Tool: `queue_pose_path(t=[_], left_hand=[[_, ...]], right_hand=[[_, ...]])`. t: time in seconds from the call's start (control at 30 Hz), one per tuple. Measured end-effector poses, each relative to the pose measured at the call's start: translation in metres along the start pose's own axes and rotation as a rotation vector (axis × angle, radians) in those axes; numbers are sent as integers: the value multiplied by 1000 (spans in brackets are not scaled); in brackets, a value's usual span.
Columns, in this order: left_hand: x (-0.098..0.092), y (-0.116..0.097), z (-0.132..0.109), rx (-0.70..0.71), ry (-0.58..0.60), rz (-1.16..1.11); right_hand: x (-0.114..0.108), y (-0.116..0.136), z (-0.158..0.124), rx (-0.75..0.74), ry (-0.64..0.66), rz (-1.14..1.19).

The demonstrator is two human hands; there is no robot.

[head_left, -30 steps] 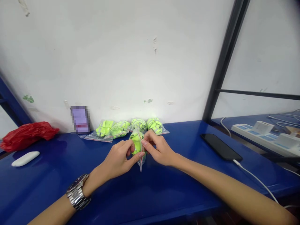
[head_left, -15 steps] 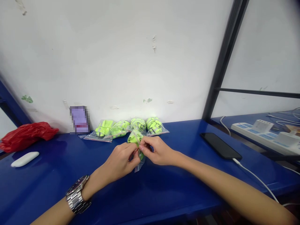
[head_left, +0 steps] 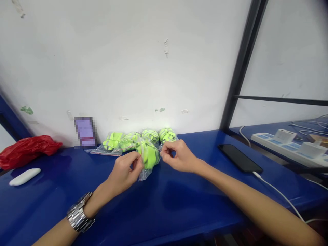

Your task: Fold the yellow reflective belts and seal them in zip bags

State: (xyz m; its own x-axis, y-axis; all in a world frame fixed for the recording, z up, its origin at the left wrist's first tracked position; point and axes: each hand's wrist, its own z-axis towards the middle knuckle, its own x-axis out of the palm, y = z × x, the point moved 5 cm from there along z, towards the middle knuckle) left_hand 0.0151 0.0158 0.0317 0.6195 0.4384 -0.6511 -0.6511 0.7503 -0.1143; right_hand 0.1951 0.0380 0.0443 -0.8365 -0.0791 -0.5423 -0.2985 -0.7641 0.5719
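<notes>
Between my hands is a clear plastic zip bag point(head_left: 150, 155) with folded fluorescent yellow-green cloth and pale strips inside. My left hand point(head_left: 127, 169), with a metal watch on the wrist, pinches the bag's left edge between thumb and forefinger. Close against the bag's right edge, my right hand point(head_left: 179, 157) is closed in a pinch; its fingertips seem to hold that edge. Behind stand more bags of the same cloth: one bag point(head_left: 112, 140) at left, one point(head_left: 129, 140) beside it, one point(head_left: 150, 135) in the middle and one point(head_left: 167, 134) partly behind my right hand.
On the blue table point(head_left: 164, 212), a phone point(head_left: 85, 131) leans on the wall at left, near a red plastic bag point(head_left: 29, 148) and a white oval case point(head_left: 25, 176). A black phone point(head_left: 239, 158) charges at right, before a dark metal post point(head_left: 241, 65) and white power strips point(head_left: 289, 147).
My hands have moved apart from the close pinch they shared. The bag between them has turned and shows more of its broad side. The view has shifted slightly.
</notes>
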Motion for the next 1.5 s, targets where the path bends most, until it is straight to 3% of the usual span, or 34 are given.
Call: queue_pose_path(t=[0.13,0.3,0.37,0.47,0.57,0.67,0.77,0.9,0.97,1.03,1.13,1.2,1.27,1.37,1.5], left_hand=[[14,-8,0,-30,203,-156],[23,-16,-2,-48,340,-277],[24,-20,-2,-20,310,-253],[20,-24,-1,63,155,-134],[7,-19,0,89,-67,28],[-8,-5,2,-13,-214,150],[-9,-1,2,-60,-177,109],[4,-19,-1,43,-20,-33],[6,-21,-3,41,-10,-80],[5,-9,-5,-93,-54,-98],[7,27,-11,-478,-130,-163],[15,49,-16,-739,-121,-353],[29,57,-18,-915,-60,-694],[40,51,-14,-1022,-55,-1107],[36,51,-13,-1043,-135,-1125]], right_hand=[[18,6,-5,102,120,19],[27,7,-7,184,132,-87],[29,9,-7,184,133,-139],[29,12,-5,132,92,-196],[14,7,0,105,-62,-295],[-10,-6,3,215,-209,-365],[-17,-12,1,316,-176,-386],[-4,-3,-3,216,-76,-348],[-1,-6,-3,186,-65,-289],[-6,-16,-2,203,-130,-176],[-13,-35,2,242,-258,182],[-10,-45,3,296,-272,515],[0,-50,1,376,-242,776],[13,-52,-4,486,-218,913],[14,-61,-12,547,-382,857]])
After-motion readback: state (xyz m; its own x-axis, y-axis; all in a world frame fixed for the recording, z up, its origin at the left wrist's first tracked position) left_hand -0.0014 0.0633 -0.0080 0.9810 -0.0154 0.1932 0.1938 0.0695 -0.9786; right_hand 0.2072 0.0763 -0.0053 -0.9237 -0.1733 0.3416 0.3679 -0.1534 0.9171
